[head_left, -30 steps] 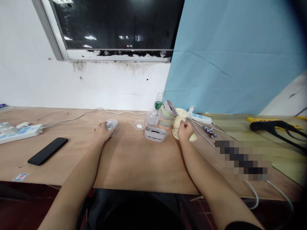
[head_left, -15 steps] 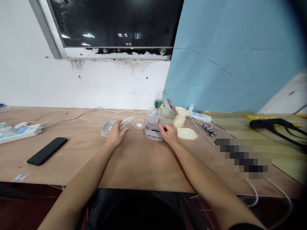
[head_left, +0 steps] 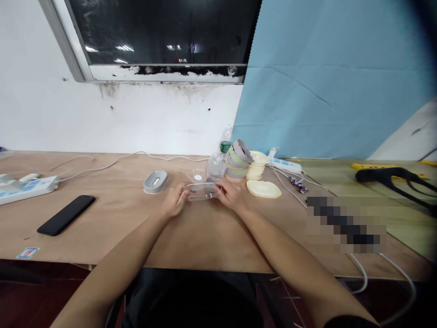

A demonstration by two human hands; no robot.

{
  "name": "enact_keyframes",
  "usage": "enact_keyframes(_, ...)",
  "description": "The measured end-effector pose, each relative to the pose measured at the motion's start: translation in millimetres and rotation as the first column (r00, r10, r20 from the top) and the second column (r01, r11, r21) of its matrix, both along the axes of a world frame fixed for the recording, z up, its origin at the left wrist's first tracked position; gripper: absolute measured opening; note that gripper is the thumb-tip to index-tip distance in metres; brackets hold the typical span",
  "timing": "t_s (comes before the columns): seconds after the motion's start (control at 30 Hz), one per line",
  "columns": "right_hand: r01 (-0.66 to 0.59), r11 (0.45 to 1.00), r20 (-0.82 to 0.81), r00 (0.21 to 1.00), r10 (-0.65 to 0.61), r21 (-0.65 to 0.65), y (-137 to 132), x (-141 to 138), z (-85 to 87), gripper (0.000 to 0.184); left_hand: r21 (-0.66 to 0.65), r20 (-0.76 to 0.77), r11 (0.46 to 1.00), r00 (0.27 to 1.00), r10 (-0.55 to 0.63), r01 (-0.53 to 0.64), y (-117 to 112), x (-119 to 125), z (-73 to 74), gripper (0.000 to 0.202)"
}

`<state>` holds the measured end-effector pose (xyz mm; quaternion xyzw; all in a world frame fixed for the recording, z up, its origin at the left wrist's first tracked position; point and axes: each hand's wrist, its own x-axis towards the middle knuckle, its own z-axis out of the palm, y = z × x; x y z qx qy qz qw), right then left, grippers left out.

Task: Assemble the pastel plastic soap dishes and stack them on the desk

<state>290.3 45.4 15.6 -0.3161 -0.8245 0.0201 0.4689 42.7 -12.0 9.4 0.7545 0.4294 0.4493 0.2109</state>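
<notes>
My left hand (head_left: 175,199) pinches the left end of a clear plastic shell (head_left: 201,193) low over the table. At its right end my right hand (head_left: 230,195) has its fingers closed round the edge. Something grey shows at the shell near the right fingers; whether it lies inside or behind is unclear. Beyond the shell lies another clear plastic piece with a white round spot (head_left: 198,177). A grey oval piece with a slot (head_left: 156,181) rests left of my left hand. Behind my right hand stands a leaning stack of grey, green and beige rings (head_left: 238,160).
A clear bottle (head_left: 218,159) stands by the wall. To the right are stacked cream trays (head_left: 256,166) and a single cream tray (head_left: 263,189). A black phone (head_left: 66,215) and power strip (head_left: 30,189) lie left. Cables and another power strip (head_left: 287,166) lie right.
My left hand has moved right, carrying the clear shell away from the grey oval piece. My right hand has shifted slightly left and down onto it. The grey ring is no longer plainly visible before the bottle.
</notes>
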Motion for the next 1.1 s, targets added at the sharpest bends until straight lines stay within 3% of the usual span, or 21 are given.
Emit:
enact_keyframes(0.1,0.131,0.991,-0.127,0.983,-0.130,-0.004,9,9,2.6,0.023,0.110,-0.143,0.994,0.990,0.015,0.001,-2,-2,6.4,0.051)
enact_keyframes(0.17,0.246,0.969,-0.274,0.930,-0.246,-0.035,22,28,6.8,0.025,0.188,-0.194,0.980,0.976,0.095,-0.058,1,-8,10.2,0.050)
enact_keyframes(0.33,0.499,0.847,-0.570,0.648,-0.505,-0.184,59,100,9.0,0.027,0.280,-0.176,0.864,0.862,0.475,-0.419,18,-34,8.8,0.040)
enact_keyframes(0.43,0.623,0.736,-0.610,0.482,-0.629,-0.267,74,134,0.5,0.022,0.232,-0.218,0.794,0.766,0.605,-0.561,29,-54,2.7,0.037)
enact_keyframes(0.5,0.641,0.710,-0.618,0.441,-0.651,-0.291,80,143,-4.8,0.022,0.206,-0.219,0.745,0.712,0.667,-0.634,34,-64,-0.6,0.039)
enact_keyframes(0.63,0.606,0.749,-0.622,0.484,-0.615,-0.269,80,128,-4.5,0.026,0.200,-0.201,0.722,0.693,0.692,-0.663,35,-70,-2.1,0.040)
enact_keyframes(0.73,0.520,0.820,-0.615,0.572,-0.543,-0.240,68,93,3.4,0.026,0.219,-0.192,0.788,0.766,0.614,-0.576,30,-59,0.4,0.041)
enact_keyframes(0.9,0.343,0.905,-0.514,0.745,-0.424,-0.249,30,27,12.9,0.025,0.259,-0.289,0.946,0.920,0.267,-0.193,9,-19,3.8,0.058)
enact_keyframes(1.03,0.249,0.928,-0.382,0.857,-0.345,-0.279,3,-7,11.7,0.023,0.294,-0.451,0.952,0.891,0.061,0.084,-8,21,1.0,0.060)
enact_keyframes(1.1,0.212,0.940,-0.338,0.893,-0.298,-0.267,-5,-17,10.0,0.025,0.323,-0.495,0.934,0.868,0.030,0.152,-10,36,-1.0,0.060)
